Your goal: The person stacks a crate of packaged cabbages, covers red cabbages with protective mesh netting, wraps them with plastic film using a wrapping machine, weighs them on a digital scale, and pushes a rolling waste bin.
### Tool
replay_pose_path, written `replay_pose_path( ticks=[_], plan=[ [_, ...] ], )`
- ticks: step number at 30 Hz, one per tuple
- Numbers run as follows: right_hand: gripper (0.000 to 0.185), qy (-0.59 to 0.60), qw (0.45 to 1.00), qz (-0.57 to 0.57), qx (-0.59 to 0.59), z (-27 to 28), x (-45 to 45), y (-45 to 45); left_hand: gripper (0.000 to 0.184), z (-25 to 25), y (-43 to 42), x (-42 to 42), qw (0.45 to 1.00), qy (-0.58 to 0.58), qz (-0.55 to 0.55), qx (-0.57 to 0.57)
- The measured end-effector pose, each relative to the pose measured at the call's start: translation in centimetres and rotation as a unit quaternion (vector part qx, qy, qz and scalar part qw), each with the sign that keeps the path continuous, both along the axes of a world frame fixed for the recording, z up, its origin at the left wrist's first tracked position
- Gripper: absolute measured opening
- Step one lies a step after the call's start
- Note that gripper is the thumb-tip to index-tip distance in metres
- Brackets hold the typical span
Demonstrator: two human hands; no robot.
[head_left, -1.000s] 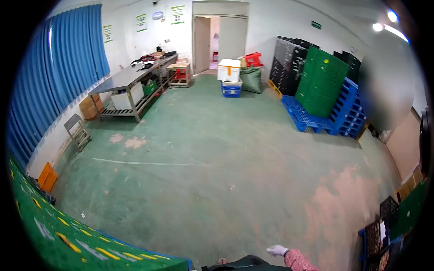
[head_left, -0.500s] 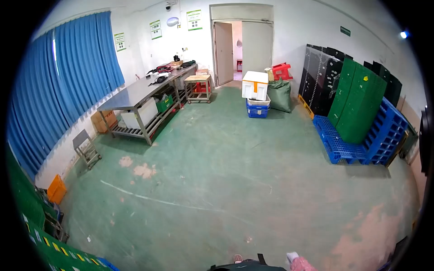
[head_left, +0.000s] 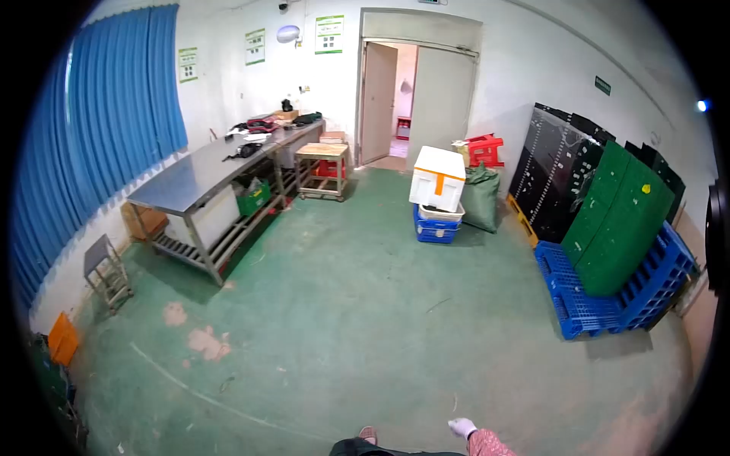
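My right hand [head_left: 461, 427], in a white glove with a pink patterned sleeve [head_left: 487, 442], shows at the bottom edge. It hangs over the green floor [head_left: 342, 327] and touches nothing that I can see. Its fingers are too small and blurred to tell whether they are closed. My left hand is out of view. Beside the dark clothing [head_left: 380, 448] on my body, one shoe [head_left: 368, 435] shows on the floor.
Ahead stand a white foam box [head_left: 439, 178] on a blue crate [head_left: 435, 228] and a green sack [head_left: 480, 201]. A metal table [head_left: 182, 182] and stool [head_left: 106, 266] line the left. Blue pallets [head_left: 559, 292] with green panels [head_left: 616, 220] stand right. A door [head_left: 378, 102] is partly open.
My view has moved forward, so the table, boxes and door appear nearer and larger. My right hand has shifted left and slightly up in view. The green panel at lower left has left view.
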State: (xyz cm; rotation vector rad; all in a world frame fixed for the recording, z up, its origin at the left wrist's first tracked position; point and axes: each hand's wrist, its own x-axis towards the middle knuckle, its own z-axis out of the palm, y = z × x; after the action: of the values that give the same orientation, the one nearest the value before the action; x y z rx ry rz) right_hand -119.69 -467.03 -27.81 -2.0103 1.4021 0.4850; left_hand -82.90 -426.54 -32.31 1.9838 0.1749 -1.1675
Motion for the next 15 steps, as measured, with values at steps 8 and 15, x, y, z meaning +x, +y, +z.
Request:
replay_pose_path(
  ticks=[8,15],
  plan=[
    [0.038,0.164,0.950,-0.181,0.196,0.0,-3.9,-6.6,0.018,-2.1,-30.5,22.5,0.969,-0.194,-0.137,-0.060],
    [0.032,0.092,0.962,-0.166,0.198,-5.1,14.1,-29.8,0.018,-2.4,-51.5,34.7,0.984,-0.010,0.030,-0.175]
  ],
)
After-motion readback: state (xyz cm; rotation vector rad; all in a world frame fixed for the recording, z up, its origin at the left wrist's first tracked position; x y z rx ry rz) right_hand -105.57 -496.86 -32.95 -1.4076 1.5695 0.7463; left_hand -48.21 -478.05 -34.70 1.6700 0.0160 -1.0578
